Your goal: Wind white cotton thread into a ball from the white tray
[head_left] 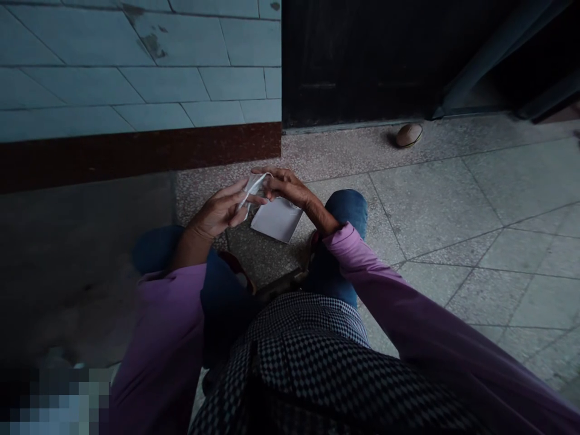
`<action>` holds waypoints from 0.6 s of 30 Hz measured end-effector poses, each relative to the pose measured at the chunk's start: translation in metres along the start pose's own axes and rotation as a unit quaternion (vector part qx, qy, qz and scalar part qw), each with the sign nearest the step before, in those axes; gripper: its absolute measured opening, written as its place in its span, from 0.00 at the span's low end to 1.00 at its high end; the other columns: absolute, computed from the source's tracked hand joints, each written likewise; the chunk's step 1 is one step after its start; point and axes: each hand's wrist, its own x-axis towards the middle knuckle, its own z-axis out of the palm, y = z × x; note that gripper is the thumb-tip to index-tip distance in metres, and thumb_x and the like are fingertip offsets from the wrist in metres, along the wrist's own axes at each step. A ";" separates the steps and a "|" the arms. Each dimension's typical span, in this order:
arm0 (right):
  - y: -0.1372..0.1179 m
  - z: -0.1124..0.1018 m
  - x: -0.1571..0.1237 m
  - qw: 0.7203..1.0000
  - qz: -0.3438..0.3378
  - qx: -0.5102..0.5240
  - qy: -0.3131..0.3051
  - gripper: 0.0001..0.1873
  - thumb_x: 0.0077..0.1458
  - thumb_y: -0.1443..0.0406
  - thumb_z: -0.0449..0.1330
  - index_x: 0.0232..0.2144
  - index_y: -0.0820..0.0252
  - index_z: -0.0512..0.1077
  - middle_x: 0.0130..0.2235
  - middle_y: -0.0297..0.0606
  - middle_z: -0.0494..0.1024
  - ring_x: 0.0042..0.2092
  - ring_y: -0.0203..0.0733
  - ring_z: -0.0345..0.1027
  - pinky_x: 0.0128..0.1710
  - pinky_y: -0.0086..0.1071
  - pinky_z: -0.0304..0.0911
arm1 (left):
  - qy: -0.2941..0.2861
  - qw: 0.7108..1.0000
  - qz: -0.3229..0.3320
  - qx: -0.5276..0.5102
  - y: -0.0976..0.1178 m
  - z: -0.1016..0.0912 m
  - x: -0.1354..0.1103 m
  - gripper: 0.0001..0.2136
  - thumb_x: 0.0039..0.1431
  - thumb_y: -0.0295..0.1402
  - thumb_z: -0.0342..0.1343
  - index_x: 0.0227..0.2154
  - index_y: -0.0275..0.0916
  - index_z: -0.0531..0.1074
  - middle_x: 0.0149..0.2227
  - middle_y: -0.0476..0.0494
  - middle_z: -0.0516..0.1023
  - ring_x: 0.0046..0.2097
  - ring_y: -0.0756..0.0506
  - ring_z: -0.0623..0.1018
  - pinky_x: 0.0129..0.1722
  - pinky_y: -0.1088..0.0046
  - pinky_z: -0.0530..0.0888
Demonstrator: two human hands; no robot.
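Between my two hands, in front of my knees, is a small thin white packet (254, 184); whether it is plastic or paper I cannot tell. My left hand (220, 208) grips it along its left side, fingers pointing right. My right hand (290, 186) closes on its right edge from above, with the fingers bent over it. Below the hands, a flat white box (277, 221) lies on the speckled floor between my feet. Its far edge is partly hidden by my right hand.
A pale tiled wall (167, 90) with a dark red base strip (136, 154) stands ahead. To its right is a dark door (362, 60). One shoe or shoe-like object (409, 136) lies by the threshold. My knees (348, 208) flank the box.
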 end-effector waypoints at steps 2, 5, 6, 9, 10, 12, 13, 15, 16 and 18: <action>0.000 0.002 -0.003 0.999 0.016 0.027 -0.025 0.13 0.76 0.76 0.72 0.59 0.64 0.83 0.35 0.28 0.84 0.35 0.34 0.73 0.42 0.28 0.72 | 0.000 1.000 -0.002 0.008 0.000 0.000 0.000 0.17 0.67 0.44 0.82 0.53 0.44 0.90 0.38 0.38 0.95 0.17 0.54 0.63 0.17 0.74 0.56; 0.004 0.007 -0.001 0.998 0.021 0.051 -0.030 0.17 0.69 0.71 0.82 0.54 0.61 0.84 0.39 0.30 0.86 0.37 0.34 0.75 0.41 0.27 0.73 | -0.004 1.000 -0.012 0.016 -0.001 0.001 -0.001 0.21 0.66 0.45 0.82 0.59 0.44 0.91 0.38 0.38 0.94 0.17 0.53 0.64 0.17 0.74 0.56; 0.007 0.008 0.002 0.998 0.023 0.056 -0.023 0.17 0.68 0.68 0.84 0.52 0.60 0.83 0.38 0.29 0.86 0.36 0.33 0.73 0.39 0.26 0.71 | -0.004 1.000 -0.016 0.017 0.000 0.002 -0.002 0.24 0.66 0.44 0.82 0.61 0.44 0.91 0.39 0.37 0.94 0.17 0.54 0.64 0.17 0.73 0.56; 0.013 0.007 0.010 0.998 0.034 0.056 0.007 0.16 0.73 0.63 0.84 0.45 0.60 0.80 0.33 0.25 0.81 0.31 0.30 0.66 0.32 0.26 0.63 | 0.010 1.000 -0.021 0.019 0.001 0.001 -0.002 0.27 0.66 0.44 0.82 0.64 0.42 0.91 0.41 0.34 0.94 0.18 0.54 0.65 0.18 0.72 0.57; 0.013 0.005 0.012 0.998 0.039 0.052 0.015 0.14 0.76 0.65 0.82 0.44 0.60 0.79 0.32 0.25 0.80 0.30 0.29 0.65 0.32 0.27 0.61 | 0.015 0.999 -0.020 0.022 0.002 0.001 -0.001 0.26 0.66 0.44 0.82 0.63 0.42 0.91 0.42 0.34 0.94 0.18 0.54 0.65 0.18 0.72 0.58; 0.014 0.002 0.014 0.998 0.042 0.041 0.029 0.09 0.81 0.69 0.73 0.44 0.63 0.79 0.33 0.25 0.81 0.30 0.27 0.64 0.33 0.28 0.59 | 0.017 0.999 -0.017 0.033 0.002 -0.002 0.000 0.22 0.66 0.46 0.83 0.58 0.42 0.92 0.43 0.33 0.95 0.19 0.54 0.64 0.18 0.73 0.58; 0.014 0.000 0.015 0.998 0.043 0.035 0.036 0.07 0.82 0.71 0.70 0.45 0.64 0.80 0.33 0.25 0.81 0.31 0.26 0.64 0.34 0.29 0.58 | 0.011 0.999 -0.018 0.041 0.002 -0.004 0.000 0.21 0.67 0.47 0.83 0.55 0.41 0.92 0.43 0.33 0.96 0.19 0.55 0.63 0.18 0.73 0.58; 0.015 -0.002 0.017 0.997 0.045 0.029 0.047 0.06 0.81 0.72 0.68 0.45 0.64 0.82 0.34 0.26 0.82 0.31 0.26 0.64 0.34 0.30 0.57 | -0.015 0.998 -0.028 0.051 0.000 -0.006 0.001 0.20 0.68 0.47 0.83 0.50 0.38 0.91 0.43 0.31 0.96 0.19 0.55 0.62 0.19 0.74 0.58; 0.016 -0.002 0.019 0.997 0.046 0.032 0.050 0.05 0.79 0.72 0.69 0.45 0.63 0.83 0.34 0.26 0.82 0.30 0.26 0.64 0.34 0.29 0.58 | -0.027 0.998 -0.031 0.050 -0.001 -0.007 0.001 0.19 0.70 0.47 0.83 0.49 0.36 0.90 0.42 0.31 0.96 0.19 0.56 0.62 0.19 0.75 0.59; 0.018 0.001 0.023 0.997 0.044 0.041 0.048 0.05 0.76 0.73 0.69 0.44 0.60 0.82 0.32 0.26 0.82 0.29 0.28 0.65 0.33 0.28 0.60 | -0.043 0.998 -0.028 0.031 -0.003 -0.009 0.001 0.18 0.72 0.45 0.83 0.48 0.34 0.90 0.41 0.31 0.95 0.19 0.57 0.62 0.20 0.75 0.60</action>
